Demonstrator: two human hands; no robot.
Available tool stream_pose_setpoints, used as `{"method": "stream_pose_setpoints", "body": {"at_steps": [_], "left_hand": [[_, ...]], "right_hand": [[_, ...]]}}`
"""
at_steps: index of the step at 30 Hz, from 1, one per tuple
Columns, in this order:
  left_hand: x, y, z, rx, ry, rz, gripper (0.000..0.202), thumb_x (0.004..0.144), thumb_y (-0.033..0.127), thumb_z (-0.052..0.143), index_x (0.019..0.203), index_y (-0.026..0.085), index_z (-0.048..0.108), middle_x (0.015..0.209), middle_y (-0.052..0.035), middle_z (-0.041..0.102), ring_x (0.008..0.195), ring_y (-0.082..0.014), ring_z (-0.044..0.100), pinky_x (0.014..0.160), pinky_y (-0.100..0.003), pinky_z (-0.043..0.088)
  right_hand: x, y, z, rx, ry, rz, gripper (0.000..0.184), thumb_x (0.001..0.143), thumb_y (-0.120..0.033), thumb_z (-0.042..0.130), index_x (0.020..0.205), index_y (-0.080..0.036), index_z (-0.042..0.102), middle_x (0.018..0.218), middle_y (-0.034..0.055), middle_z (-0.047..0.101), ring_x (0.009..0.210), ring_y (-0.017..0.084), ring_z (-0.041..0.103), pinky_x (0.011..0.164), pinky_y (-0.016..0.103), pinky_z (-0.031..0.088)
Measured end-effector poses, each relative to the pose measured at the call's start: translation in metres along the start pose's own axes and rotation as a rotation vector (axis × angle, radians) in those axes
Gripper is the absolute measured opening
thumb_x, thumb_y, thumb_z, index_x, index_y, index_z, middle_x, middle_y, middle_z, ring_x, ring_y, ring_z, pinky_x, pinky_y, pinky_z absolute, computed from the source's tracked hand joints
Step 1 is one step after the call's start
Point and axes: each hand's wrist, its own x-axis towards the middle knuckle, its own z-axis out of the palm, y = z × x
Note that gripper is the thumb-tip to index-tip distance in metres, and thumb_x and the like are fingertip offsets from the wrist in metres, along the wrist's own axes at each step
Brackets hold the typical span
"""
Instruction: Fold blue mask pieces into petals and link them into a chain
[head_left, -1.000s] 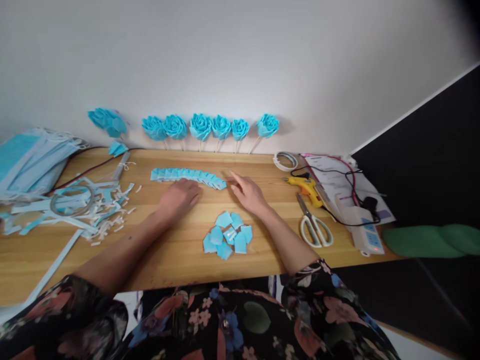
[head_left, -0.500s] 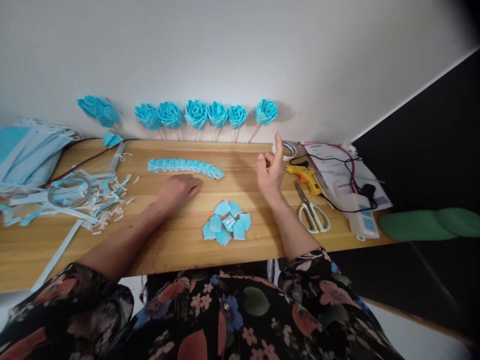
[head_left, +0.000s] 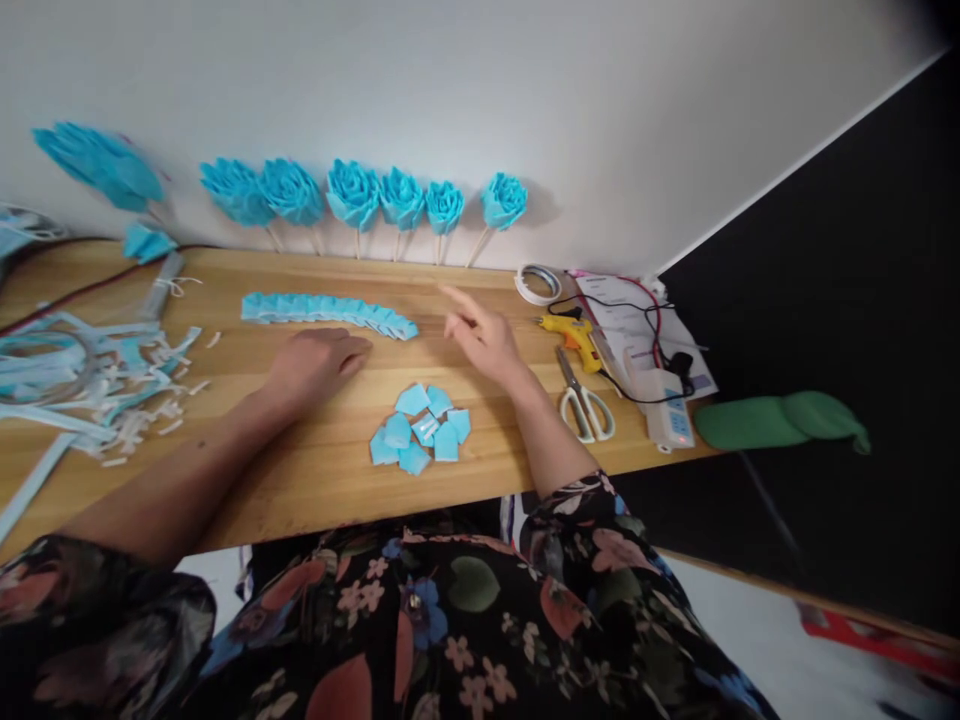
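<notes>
My left hand (head_left: pixel 319 362) rests palm down on the wooden table, its fingers lying together with nothing seen in them. Just beyond it runs a curved row of folded light-blue pieces (head_left: pixel 330 308). My right hand (head_left: pixel 484 335) is over the table, right of that row. Its index finger stretches out to the left, the others are loosely bent, and it holds nothing. Between my forearms lies a loose pile of small blue cut pieces (head_left: pixel 445 441). Behind, several blue handmade roses (head_left: pixel 354 194) on thin sticks lean against the wall.
At right lie a tape roll (head_left: pixel 520 288), a yellow glue gun (head_left: pixel 577 338), white-handled scissors (head_left: pixel 575 397), a power strip (head_left: pixel 664 412) and printed paper (head_left: pixel 686 358). Cords cross there. A green object (head_left: pixel 765 420) juts past the table's right end. Cut strips and scraps (head_left: pixel 139 375) cover the left.
My right hand has swung left toward the row, its index finger lowered from pointing up. The view has turned right. My left hand stays beside the row.
</notes>
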Motion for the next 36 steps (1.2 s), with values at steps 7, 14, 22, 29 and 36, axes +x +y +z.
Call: {"method": "stream_pose_setpoints", "body": {"at_steps": [7,14,22,29,36], "left_hand": [[0.002,-0.001,0.003,-0.013,0.012,0.036,0.035,0.096,0.033,0.038,0.097,0.021,0.071,0.089,-0.0071,0.070,0.086,-0.0215,0.063,0.076,-0.030,0.042],[0.002,0.006,-0.002,0.013,-0.011,0.045,0.032,0.096,0.028,0.040,0.097,0.020,0.071,0.089,-0.0090,0.068,0.085,-0.0226,0.061,0.073,-0.032,0.041],[0.002,0.010,-0.006,0.041,-0.013,0.035,0.032,0.097,0.026,0.040,0.097,0.018,0.071,0.090,-0.0100,0.069,0.085,-0.0236,0.062,0.071,-0.033,0.041],[0.000,0.012,-0.009,-0.006,0.002,0.033,0.031,0.097,0.025,0.040,0.095,0.017,0.070,0.090,-0.0104,0.069,0.087,-0.0240,0.063,0.074,-0.034,0.042],[0.001,0.004,-0.010,0.010,0.057,-0.065,0.033,0.095,0.024,0.040,0.084,0.016,0.070,0.089,-0.0119,0.070,0.083,-0.0244,0.063,0.071,-0.035,0.042]], "right_hand": [[-0.001,-0.016,-0.004,0.028,-0.440,0.080,0.020,0.086,-0.039,0.064,0.096,-0.024,0.074,0.091,-0.0014,0.076,0.078,0.014,0.065,0.072,0.027,0.046],[0.004,0.006,0.004,-0.144,-0.160,0.088,0.026,0.090,-0.039,0.057,0.080,-0.020,0.073,0.075,0.0023,0.072,0.066,0.016,0.060,0.063,0.029,0.041],[0.016,0.030,0.041,-0.109,-0.021,-0.025,0.056,0.081,-0.038,0.069,0.132,-0.019,0.059,0.117,0.0114,0.071,0.106,0.027,0.064,0.092,0.043,0.050],[0.037,0.012,0.062,-0.309,-0.143,-0.019,0.077,0.075,-0.039,0.076,0.144,-0.018,0.049,0.122,0.0146,0.069,0.113,0.036,0.060,0.097,0.054,0.046],[0.038,0.006,0.069,-0.349,-0.124,0.005,0.067,0.077,-0.031,0.071,0.140,-0.019,0.052,0.114,0.0121,0.071,0.107,0.032,0.061,0.096,0.050,0.047]]}}
